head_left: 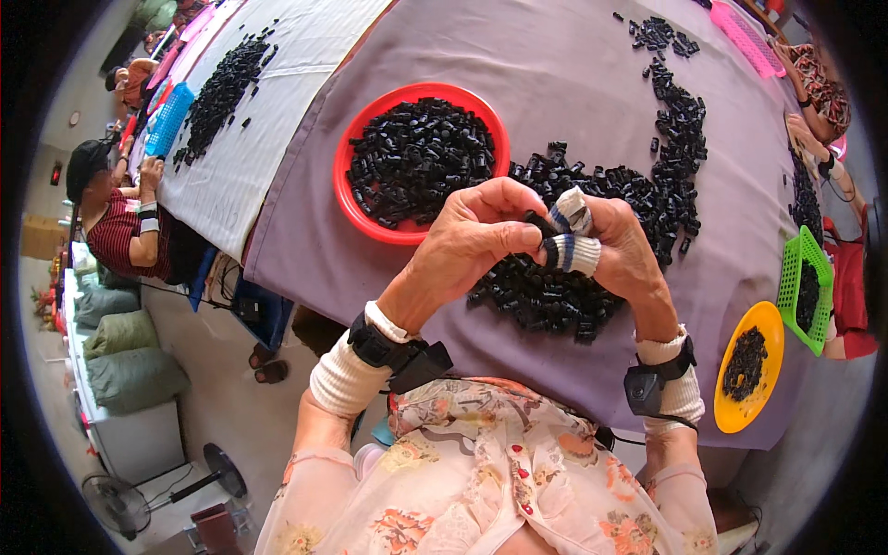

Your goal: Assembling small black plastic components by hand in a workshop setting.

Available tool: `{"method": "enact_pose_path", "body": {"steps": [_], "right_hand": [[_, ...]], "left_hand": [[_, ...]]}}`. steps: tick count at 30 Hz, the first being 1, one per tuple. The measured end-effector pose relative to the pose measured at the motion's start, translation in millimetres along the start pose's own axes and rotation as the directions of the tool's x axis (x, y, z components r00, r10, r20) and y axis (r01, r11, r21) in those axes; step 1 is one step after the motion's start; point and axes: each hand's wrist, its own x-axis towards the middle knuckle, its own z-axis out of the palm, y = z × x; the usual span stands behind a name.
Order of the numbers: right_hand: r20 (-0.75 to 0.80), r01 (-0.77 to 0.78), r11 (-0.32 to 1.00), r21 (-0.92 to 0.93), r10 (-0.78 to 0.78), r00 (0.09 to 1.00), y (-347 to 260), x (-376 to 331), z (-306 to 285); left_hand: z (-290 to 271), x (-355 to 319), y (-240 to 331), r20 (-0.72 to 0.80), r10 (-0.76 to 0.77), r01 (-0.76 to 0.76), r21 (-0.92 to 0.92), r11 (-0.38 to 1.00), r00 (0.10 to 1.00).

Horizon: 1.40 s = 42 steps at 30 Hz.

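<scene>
My left hand (462, 239) is closed, thumb and forefinger pinching a small black part (537, 222). My right hand (629, 248) meets it from the other side, its fingers bent in against the same part. Striped white cloth covers (575, 254) wrap fingers of the right hand and hide its fingertips. Both hands are raised over a spread-out pile of short black cylindrical parts (555, 305) on the table. Just beyond the left hand stands a red basin (344, 199) filled with similar black pieces.
A purple-grey cloth (573, 55) covers the table. At the right are a yellow plate (726, 412) of small dark bits and a green basket (788, 277). Co-workers sit left (120, 217) and right (819, 88). More black parts (227, 88) lie on a white-covered table.
</scene>
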Motion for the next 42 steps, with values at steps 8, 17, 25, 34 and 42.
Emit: {"method": "enact_pose_path", "body": {"steps": [8,17,25,34,42], "right_hand": [[0.034,-0.136,0.973,0.185,0.132,0.991,-9,1,8],[-0.058,-0.118,0.965,0.233,0.135,0.989,-16,2,24],[-0.117,-0.056,0.98,0.192,0.08,0.99,-9,2,43],[-0.146,-0.101,0.969,0.227,0.137,0.98,-7,-5,55],[-0.192,-0.215,0.949,0.23,0.261,0.946,-1,-22,46]], "left_hand": [[-3,-1,0,0.011,0.073,-0.072,-0.04,0.997,0.997],[-10,-7,-7,-0.042,0.079,-0.083,-0.09,0.992,0.996],[-15,-22,-6,-0.092,0.097,-0.104,-0.078,0.991,0.991],[-19,-38,-3,-0.075,0.103,-0.1,0.048,0.994,0.992],[-43,-47,10,-0.148,0.072,-0.076,-0.025,0.997,0.986]]}}
